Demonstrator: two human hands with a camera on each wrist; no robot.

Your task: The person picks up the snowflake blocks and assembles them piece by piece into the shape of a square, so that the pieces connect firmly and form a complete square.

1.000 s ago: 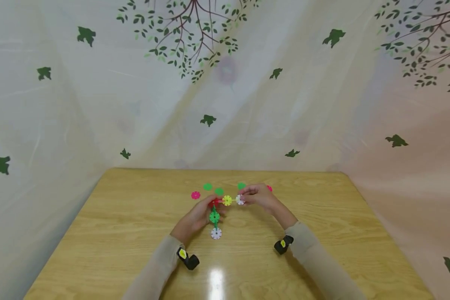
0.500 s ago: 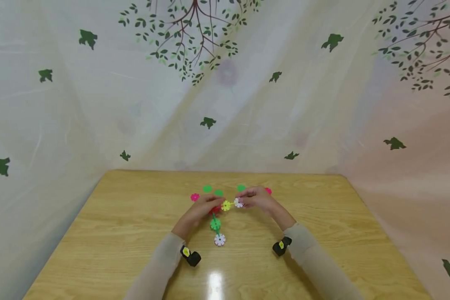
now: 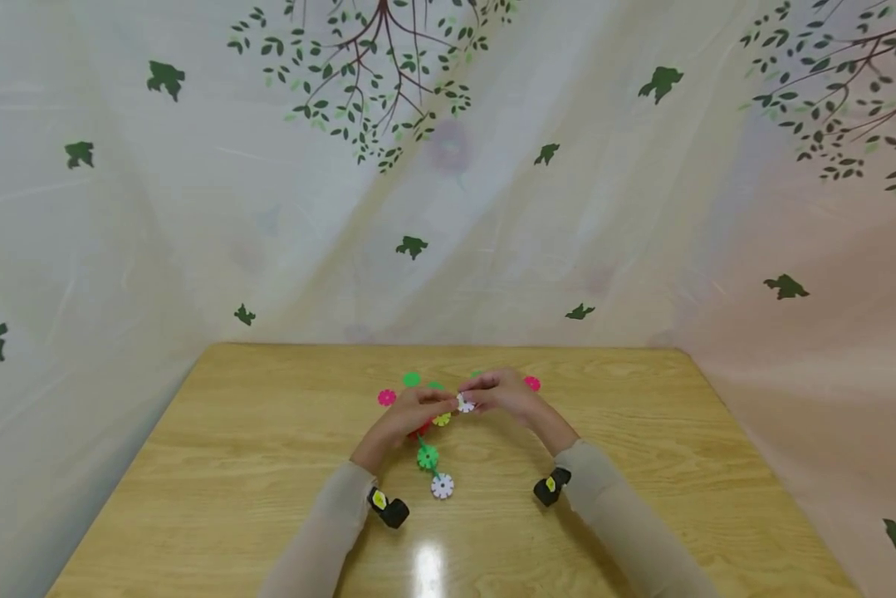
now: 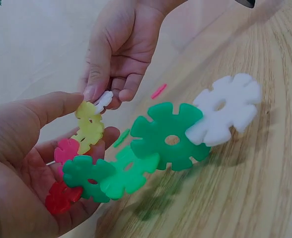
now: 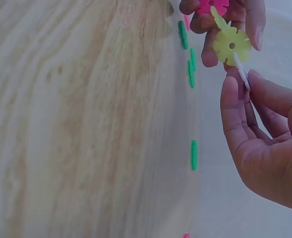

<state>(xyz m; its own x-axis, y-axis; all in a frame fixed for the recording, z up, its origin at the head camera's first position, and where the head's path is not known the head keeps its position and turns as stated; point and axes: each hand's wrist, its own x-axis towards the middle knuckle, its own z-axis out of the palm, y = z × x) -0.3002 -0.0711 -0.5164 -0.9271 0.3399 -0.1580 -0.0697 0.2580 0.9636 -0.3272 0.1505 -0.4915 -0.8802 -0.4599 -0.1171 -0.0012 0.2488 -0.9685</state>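
My left hand [image 3: 410,415] holds a chain of flower-shaped plastic interlocking discs, its thumb at a yellow disc [image 4: 90,133]. Beyond the yellow come pink [image 4: 66,151] and red discs [image 4: 62,197] by the palm, then several green discs [image 4: 168,136]. A white disc [image 4: 230,106] forms the near end, hanging over the table. My right hand [image 3: 509,395] pinches another white disc [image 5: 242,73] between thumb and fingers. In the right wrist view this disc meets the edge of a yellow disc [image 5: 232,46]. How deep its slot sits is hidden.
Loose discs lie on the wooden table [image 3: 268,465] beyond the hands: a pink disc [image 3: 387,397] at left, green discs [image 3: 412,379] near the middle, and a pink disc [image 3: 532,383] at right. A printed curtain [image 3: 306,249] hangs behind the table.
The left hand has shifted its hold from the red disc towards the yellow ones. Both hands have come closer together, and the white disc in the right hand has moved left.
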